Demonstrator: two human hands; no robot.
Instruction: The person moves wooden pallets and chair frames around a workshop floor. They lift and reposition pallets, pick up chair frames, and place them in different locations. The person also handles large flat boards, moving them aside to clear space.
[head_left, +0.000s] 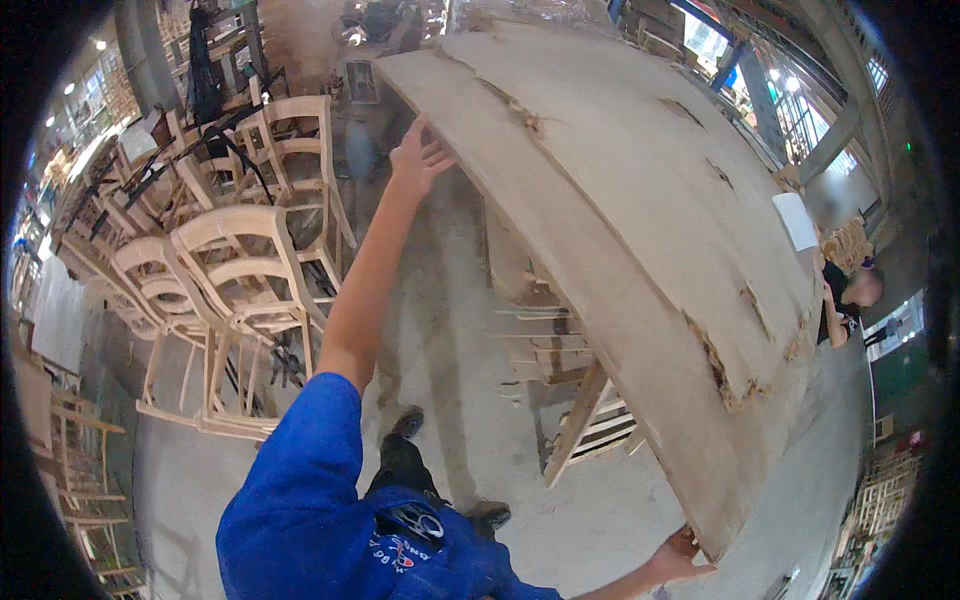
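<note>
A large pale-brown board (620, 230) is held up in a tilted position across the middle and right of the view. Its top layer is torn and lifted in several ragged strips. At the near-left edge of the board, my left hand (420, 158) holds on, with its thumb at the rim and its fingers under the edge. My right hand (685, 558) grips the near corner at the lower right, its fingers partly hidden by the board. Beside the far-right end stands another person (850, 300), with an arm raised to the board.
Several unfinished wooden chairs (245, 240) stand stacked at the left. Below the board, a slatted wooden piece (590, 420) rests on the grey concrete floor (430, 330). More wooden frames (880, 500) show at the lower right, and metal beams (850, 110) at the upper right.
</note>
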